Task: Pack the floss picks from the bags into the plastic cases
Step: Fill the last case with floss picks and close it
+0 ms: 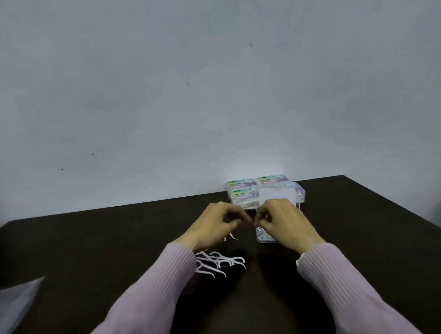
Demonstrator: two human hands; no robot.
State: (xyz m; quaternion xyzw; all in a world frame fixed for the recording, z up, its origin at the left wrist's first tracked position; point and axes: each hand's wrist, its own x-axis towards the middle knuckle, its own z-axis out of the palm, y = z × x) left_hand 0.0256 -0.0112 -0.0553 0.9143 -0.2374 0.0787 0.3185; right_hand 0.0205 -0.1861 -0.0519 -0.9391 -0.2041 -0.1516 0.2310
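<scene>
My left hand [217,225] and my right hand [282,222] meet fingertip to fingertip above the dark table [90,247], fingers curled. White floss picks [231,236] hang from my left hand's grip. My right hand hovers over an open clear plastic case [263,237], whose raised lid [278,194] stands behind it; whether its fingers pinch a pick is hidden. A loose pile of white floss picks [220,263] lies on the table beside my left wrist.
Three closed, labelled plastic cases [243,191] sit at the table's far edge against the grey wall. A pale bag or sheet [13,300] lies at the table's left front. The table's right edge runs diagonally at the right.
</scene>
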